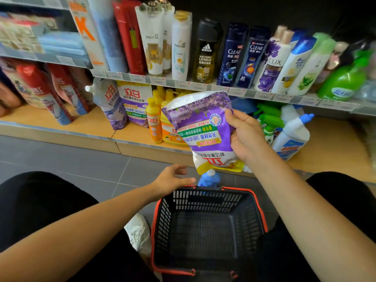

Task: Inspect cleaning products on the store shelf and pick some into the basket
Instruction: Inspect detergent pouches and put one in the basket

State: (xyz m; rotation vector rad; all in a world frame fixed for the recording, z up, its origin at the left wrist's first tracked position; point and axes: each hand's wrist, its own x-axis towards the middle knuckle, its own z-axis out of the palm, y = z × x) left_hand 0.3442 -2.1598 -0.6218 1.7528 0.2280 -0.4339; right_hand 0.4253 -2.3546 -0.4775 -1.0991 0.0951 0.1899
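My right hand (245,136) grips a purple and white detergent refill pouch (203,131) by its right edge. The pouch hangs upside down, its blue spout cap (209,178) pointing down just above the far rim of the basket. The dark basket with red rim (262,212) stands on the floor between my knees and holds nothing I can see. My left hand (173,178) hovers with relaxed fingers beside the basket's far left corner, just below the pouch, holding nothing.
The low wooden shelf (61,121) carries more purple pouches (134,102), orange bottles (154,123), green spray bottles (268,123) and a white toilet cleaner bottle (291,137). Shampoo bottles (234,55) line the shelf above. A white shoe (138,233) lies left of the basket on grey tiles.
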